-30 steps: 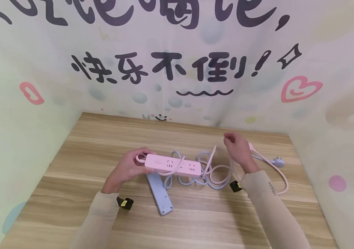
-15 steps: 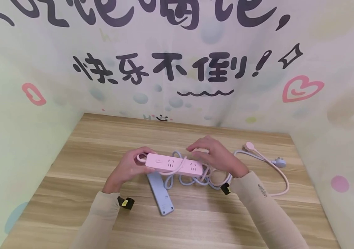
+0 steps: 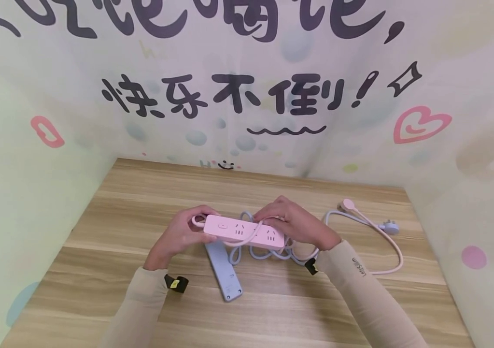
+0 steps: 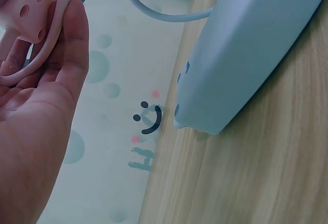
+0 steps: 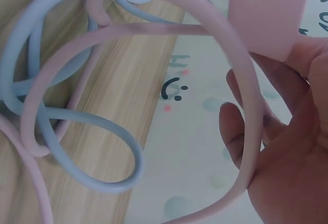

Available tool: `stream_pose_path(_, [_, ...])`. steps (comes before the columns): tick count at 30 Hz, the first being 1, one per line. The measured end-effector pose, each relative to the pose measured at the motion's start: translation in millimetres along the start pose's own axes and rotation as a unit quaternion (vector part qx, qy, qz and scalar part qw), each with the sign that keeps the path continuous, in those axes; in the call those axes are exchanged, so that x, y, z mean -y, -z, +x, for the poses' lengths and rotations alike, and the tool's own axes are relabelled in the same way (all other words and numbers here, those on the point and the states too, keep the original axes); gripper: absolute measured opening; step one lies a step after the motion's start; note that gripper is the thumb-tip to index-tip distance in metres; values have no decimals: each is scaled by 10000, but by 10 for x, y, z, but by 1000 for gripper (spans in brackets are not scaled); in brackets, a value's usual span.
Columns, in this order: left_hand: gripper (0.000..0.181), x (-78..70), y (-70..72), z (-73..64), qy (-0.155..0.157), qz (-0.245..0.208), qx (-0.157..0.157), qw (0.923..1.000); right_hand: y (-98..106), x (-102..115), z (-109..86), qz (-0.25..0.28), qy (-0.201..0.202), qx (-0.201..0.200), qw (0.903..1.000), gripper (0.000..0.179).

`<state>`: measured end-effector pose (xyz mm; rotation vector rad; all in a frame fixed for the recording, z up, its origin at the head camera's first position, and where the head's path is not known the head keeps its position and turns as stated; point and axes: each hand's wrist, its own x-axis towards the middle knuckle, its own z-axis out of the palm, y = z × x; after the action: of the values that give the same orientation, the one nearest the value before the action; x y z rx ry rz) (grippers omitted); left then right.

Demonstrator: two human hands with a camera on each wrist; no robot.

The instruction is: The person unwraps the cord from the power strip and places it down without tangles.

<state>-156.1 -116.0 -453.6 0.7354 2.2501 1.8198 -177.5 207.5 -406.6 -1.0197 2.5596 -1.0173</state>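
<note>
A pink power strip [image 3: 244, 232], with its cord wound over it, is held above the table in the head view. My left hand [image 3: 181, 237] grips its left end, thumb in front and fingers behind; the left wrist view shows that hand [image 4: 46, 80] with the pink cord running along its fingers. At the strip's right part, my right hand [image 3: 296, 222] has its fingers behind the back edge, around the pink cord [image 3: 253, 234]. In the right wrist view a loop of this cord crosses the palm of the right hand [image 5: 292, 147]. Its fingertips are partly hidden.
A blue power strip [image 3: 225, 273] lies below the pink one, its blue cord [image 3: 260, 255] tangled with pink cord on the wooden table [image 3: 142, 309]. Right of them lie a pink plug [image 3: 347, 205] and a blue plug [image 3: 389, 226]. A printed wall [image 3: 229, 125] stands behind.
My right hand has come from the right, where it was raised, to the pink strip's back edge and the cord there. The left hand keeps its grip on the strip.
</note>
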Motion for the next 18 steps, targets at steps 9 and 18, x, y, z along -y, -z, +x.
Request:
stream_pose_path(9, [45,-22,7,-4,30,-17,73,10000,50,44,-33,-114,-258,-130,9995,19])
stream_pose_path(18, [46,-53,35,13,154,163,57,9997,184,184,-76,-980,360,-488,9933,11])
